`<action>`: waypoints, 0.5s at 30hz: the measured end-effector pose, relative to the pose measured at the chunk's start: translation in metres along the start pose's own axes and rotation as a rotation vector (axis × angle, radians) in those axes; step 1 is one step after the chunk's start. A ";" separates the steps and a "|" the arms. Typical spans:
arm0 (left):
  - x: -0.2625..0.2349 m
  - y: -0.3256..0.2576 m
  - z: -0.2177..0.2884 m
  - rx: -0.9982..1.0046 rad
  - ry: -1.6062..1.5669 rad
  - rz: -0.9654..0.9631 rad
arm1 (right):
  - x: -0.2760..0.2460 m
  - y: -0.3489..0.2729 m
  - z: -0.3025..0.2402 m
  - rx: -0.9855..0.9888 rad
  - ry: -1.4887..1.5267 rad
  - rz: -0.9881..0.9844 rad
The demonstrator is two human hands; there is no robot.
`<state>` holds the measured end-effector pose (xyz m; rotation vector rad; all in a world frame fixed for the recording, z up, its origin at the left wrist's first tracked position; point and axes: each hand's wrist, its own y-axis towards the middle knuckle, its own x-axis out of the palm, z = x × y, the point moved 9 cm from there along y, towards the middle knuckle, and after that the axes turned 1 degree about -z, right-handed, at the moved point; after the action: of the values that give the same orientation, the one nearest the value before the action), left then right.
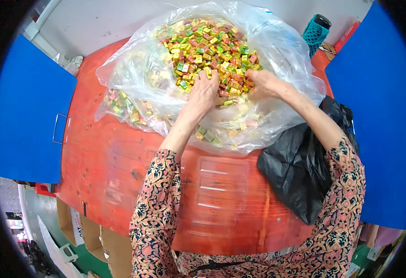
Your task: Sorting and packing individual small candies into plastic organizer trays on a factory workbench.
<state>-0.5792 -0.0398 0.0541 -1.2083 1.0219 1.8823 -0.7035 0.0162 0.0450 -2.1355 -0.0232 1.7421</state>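
Observation:
A large clear plastic bag (286, 55) lies open on the red table, full of small wrapped candies (212, 46) in yellow, green, red and orange. My left hand (205, 90) reaches into the pile, its fingers curled down around a few candies. On the right side of the pile is my right hand (264, 84), blurred, its fingertips in among the candies and partly hidden. Nearer to me, under my forearms, a clear plastic tray (221, 185) with several compartments lies on the table. A second clear tray (119, 178) shows faintly to its left.
A black plastic bag (295, 162) lies beside my right forearm on the red table (87, 153). Blue panels (31, 116) stand at both sides. At the back right is a bottle in a teal knitted cover (315, 34). Cardboard boxes (91, 231) stand below the left edge.

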 end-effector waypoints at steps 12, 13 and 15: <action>0.004 -0.008 -0.054 -0.160 -0.483 0.166 | 0.020 0.024 -0.013 -0.069 0.893 0.042; 0.001 -0.008 -0.047 -0.155 -0.490 0.164 | 0.011 0.022 0.006 0.068 0.668 0.138; -0.003 -0.013 -0.045 -0.297 -0.319 0.173 | -0.010 0.008 0.020 0.016 0.398 0.260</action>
<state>-0.5486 -0.0731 0.0420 -0.9549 0.7097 2.3348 -0.7269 0.0123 0.0484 -2.5245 0.3887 1.4015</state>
